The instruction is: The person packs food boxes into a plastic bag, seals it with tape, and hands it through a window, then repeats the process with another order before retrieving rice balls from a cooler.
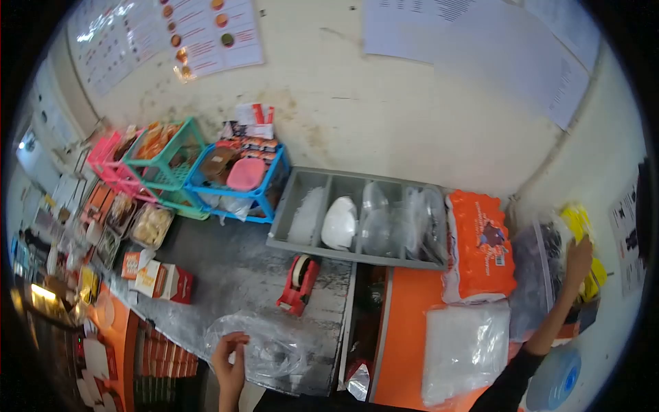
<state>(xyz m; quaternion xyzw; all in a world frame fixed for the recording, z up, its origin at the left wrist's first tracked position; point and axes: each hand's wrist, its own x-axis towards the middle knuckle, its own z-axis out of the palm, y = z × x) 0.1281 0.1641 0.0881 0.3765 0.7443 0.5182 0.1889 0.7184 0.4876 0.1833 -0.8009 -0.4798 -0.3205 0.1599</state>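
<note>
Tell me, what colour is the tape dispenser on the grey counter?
The tape dispenser is red, with a pale roll inside; the head view shows it best.

we cannot read the print on the posters [206,34] at eleven o'clock; at three o'clock the fingers of our right hand [579,257] are hidden among yellow packets [582,223].

- bag [274,350] at the left fingers [237,338]: thin clear plastic, crinkled, glossy
- desk [233,268] beyond them: grey, scuffed, matt
- tape dispenser [300,283]: shiny red plastic
- pack [480,247] left of the right fingers [583,244]: glossy orange wrap
</note>
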